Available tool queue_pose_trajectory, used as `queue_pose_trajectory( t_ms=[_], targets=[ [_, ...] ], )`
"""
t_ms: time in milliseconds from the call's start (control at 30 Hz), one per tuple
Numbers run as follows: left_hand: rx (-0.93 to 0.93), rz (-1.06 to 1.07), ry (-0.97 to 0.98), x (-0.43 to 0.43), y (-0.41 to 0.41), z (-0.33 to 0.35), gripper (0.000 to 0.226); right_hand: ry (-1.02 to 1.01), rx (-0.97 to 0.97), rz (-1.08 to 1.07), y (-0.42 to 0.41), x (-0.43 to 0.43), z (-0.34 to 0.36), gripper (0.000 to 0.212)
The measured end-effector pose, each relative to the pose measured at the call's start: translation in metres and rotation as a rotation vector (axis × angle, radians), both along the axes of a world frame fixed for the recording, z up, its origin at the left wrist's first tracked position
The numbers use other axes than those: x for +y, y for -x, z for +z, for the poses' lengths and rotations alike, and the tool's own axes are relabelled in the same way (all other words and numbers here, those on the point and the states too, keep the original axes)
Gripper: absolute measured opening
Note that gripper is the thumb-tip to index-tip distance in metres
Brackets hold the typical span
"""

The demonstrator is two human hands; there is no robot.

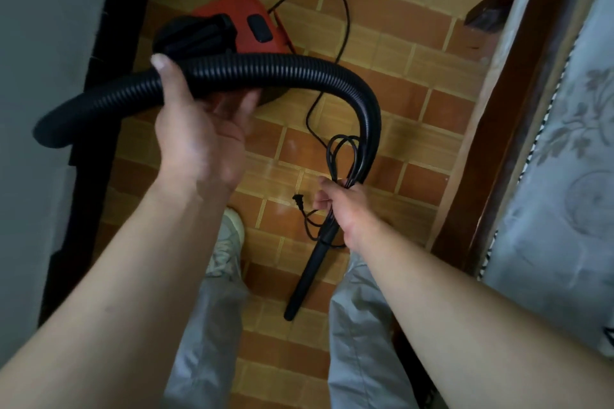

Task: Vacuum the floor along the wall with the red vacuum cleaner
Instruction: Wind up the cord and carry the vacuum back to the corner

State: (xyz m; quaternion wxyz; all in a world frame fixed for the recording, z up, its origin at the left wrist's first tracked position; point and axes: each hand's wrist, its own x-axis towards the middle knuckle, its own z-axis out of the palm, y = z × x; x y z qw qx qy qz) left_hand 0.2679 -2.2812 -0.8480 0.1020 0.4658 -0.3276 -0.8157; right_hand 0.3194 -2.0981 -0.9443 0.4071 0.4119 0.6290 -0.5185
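two hands [199,129] [345,209] hold one hose [282,70], one cord [342,153].

The person wears loose, creased light-grey trousers [357,342] and a pale grey-white lace-up sneaker [227,242] on the left foot. The left forearm [116,276] and right forearm [465,302] are bare.

There was one red vacuum cleaner [246,23]; one black ribbed hose [282,71]; one straight black tube [309,276] at the hose's end; one power cord [308,116], bearing one plug [296,201]; two hands were in view, the left hand [199,139] and the right hand [345,209]; one pale shoe [227,242] showed; two grey trouser legs [206,342]; one cushioned seat [564,176] with a dark wooden frame; one tiled floor [415,43]; one grey wall [43,26]
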Motion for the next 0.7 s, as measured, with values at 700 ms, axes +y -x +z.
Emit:
queue_pose_trajectory(
  t_ms=[700],
  targets=[
    [-0.431,-0.031,-0.337,-0.009,-0.077,0.04,0.046,0.547,-0.084,-0.743,0.052,-0.048,0.053,0.062]
  ],
)
